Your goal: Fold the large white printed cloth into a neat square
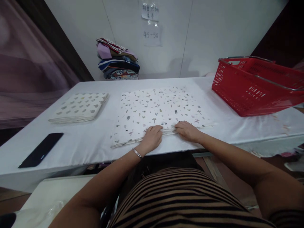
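A white cloth (152, 109) printed with small plants and figures lies spread in folded layers on the table before me. My left hand (152, 136) is closed on its near edge, left of the middle, with the fingers over the top. Just to the right, my right hand (186, 130) grips the same edge, its fingers curled over the layers. The thumbs are mostly hidden. Further left rests a folded cream cloth (79, 107) with grey spots, apart from both hands.
A red plastic basket (258, 91) stands at the right end of the white-covered table (95, 145). At the left front lies a flat black object (42, 150), perhaps a phone. Folded fabrics (118, 60) are piled by the back wall, below and left of two paper notes (152, 35).
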`<move>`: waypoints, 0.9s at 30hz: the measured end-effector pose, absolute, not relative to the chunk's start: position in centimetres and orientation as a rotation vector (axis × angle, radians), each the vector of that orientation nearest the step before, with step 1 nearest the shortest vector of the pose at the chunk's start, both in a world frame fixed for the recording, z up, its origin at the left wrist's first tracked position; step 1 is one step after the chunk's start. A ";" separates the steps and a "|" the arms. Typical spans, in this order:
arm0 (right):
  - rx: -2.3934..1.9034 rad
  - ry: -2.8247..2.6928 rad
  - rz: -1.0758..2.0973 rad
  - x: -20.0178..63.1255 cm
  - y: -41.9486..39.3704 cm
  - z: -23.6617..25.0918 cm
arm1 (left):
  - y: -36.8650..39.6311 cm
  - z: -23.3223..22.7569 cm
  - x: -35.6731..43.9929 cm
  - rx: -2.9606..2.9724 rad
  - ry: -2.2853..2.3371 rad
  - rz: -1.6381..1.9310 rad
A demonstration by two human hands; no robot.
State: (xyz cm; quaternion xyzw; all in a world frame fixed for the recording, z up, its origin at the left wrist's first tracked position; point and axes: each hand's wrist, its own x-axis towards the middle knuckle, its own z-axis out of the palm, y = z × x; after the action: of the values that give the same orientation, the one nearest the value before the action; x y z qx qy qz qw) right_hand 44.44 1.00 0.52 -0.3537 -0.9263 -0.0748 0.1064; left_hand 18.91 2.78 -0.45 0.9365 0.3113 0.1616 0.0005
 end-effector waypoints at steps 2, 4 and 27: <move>-1.039 -2.751 -0.208 44.6 0.9 0.6 | 2.9 -0.4 19.1 2.930 0.975 0.499; -1.054 -2.757 -0.197 44.6 0.9 0.6 | 3.1 -0.2 19.5 2.886 0.994 0.482; -1.073 -2.587 0.111 46.2 0.8 -1.0 | 3.8 -0.8 22.4 3.209 0.954 0.355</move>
State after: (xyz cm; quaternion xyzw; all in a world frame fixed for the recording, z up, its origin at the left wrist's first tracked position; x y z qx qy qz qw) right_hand 46.16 0.84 -1.04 -0.3772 -0.9098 0.0391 0.1686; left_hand 22.37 3.79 -0.80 0.9471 0.2817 0.1047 -0.1122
